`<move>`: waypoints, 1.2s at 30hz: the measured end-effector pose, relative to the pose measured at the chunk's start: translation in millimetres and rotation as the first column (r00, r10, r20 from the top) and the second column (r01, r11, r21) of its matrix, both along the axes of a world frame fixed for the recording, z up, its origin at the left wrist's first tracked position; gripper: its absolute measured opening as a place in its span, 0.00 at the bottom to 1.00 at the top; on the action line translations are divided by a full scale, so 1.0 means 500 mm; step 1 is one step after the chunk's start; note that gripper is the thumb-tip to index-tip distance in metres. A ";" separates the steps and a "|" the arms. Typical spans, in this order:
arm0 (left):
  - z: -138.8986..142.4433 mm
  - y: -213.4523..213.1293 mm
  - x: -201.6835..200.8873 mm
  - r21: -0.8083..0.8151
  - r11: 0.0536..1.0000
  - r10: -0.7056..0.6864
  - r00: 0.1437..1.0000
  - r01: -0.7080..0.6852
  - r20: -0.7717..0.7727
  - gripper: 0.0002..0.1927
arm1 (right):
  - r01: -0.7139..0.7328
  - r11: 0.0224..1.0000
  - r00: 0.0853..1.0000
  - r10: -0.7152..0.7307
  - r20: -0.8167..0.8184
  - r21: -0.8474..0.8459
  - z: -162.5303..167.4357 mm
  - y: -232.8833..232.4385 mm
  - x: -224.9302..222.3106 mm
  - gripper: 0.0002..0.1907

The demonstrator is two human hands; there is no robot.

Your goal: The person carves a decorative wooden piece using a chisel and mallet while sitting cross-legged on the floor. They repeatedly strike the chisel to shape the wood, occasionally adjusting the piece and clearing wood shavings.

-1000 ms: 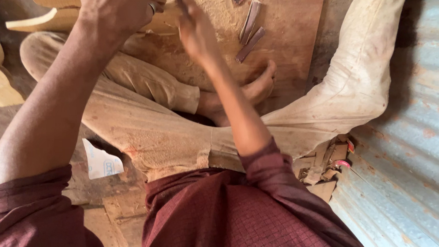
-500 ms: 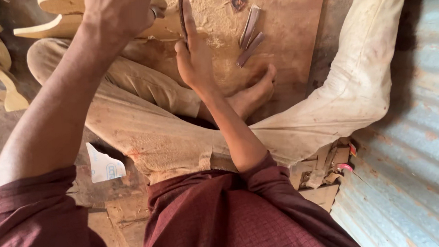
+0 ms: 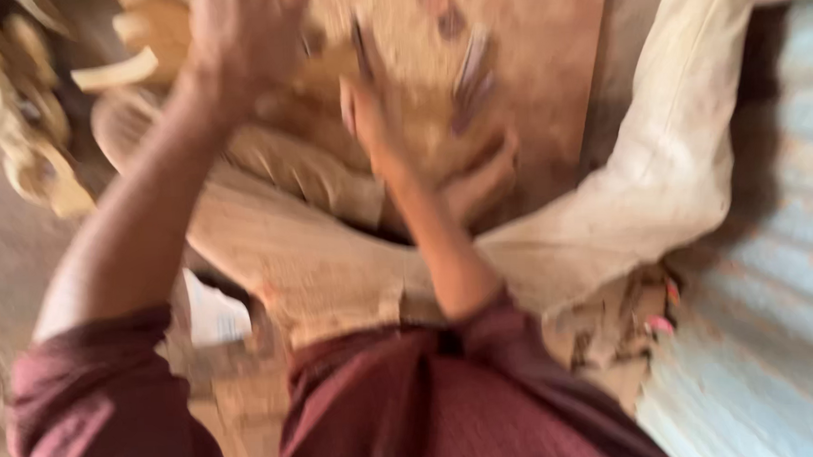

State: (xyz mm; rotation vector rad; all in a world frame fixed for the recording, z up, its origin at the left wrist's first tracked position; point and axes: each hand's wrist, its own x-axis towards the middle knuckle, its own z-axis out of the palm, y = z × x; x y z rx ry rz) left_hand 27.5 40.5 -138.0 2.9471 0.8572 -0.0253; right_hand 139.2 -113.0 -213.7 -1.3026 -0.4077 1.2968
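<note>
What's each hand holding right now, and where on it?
Left hand grips the pale wooden piece from above. Right hand seems to hold a thin dark tool by its lower end; blur hides detail.

My head view is smeared by heavy motion blur; nothing holds a sharp edge. Warm, soft daylight, moderately bright, no glare. The corrugated metal sheet (image 3: 765, 268) at right reads paler; dark shadow sits under my legs.

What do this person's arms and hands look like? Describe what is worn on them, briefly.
Both arms are bare from above the elbow down, with dark maroon sleeves pushed up: the left sleeve bunches at the upper arm, the right sleeve near the elbow. The left hand and right hand wear no gloves. The frame is too blurred to show rings or marks.
</note>
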 end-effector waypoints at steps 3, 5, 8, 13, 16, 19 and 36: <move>0.001 0.000 0.005 0.063 0.998 0.000 1.000 0.000 -0.012 0.07 | 0.009 0.999 1.000 -0.008 0.024 -0.053 0.043 0.007 -0.004 0.41; 0.003 -0.002 0.004 -0.015 0.999 0.031 0.995 -0.033 -0.094 0.07 | 0.003 0.995 0.992 -0.015 -0.125 -0.096 0.055 0.017 -0.001 0.37; 0.008 -0.004 0.001 0.180 0.983 -0.034 0.997 0.021 0.069 0.12 | 0.035 0.993 0.960 -0.064 -0.272 -0.111 0.049 0.022 0.001 0.38; 0.013 0.005 0.006 -0.022 0.999 0.033 0.994 -0.035 -0.106 0.08 | 0.123 0.989 0.826 -0.147 -0.544 -0.079 0.010 0.020 -0.009 0.27; 0.011 0.011 0.009 -0.018 0.999 0.041 0.994 -0.044 -0.103 0.08 | 0.145 0.989 0.839 -0.129 -0.529 -0.012 -0.004 0.024 -0.014 0.24; 0.006 0.013 0.007 0.002 1.000 0.023 0.997 -0.023 -0.069 0.08 | 0.162 0.986 0.850 -0.128 -0.511 0.022 -0.004 0.028 -0.013 0.34; 0.011 0.013 0.007 0.010 1.000 0.013 1.000 -0.014 0.021 0.12 | 0.263 0.965 0.814 -0.228 -0.534 -0.011 0.047 0.032 -0.052 0.44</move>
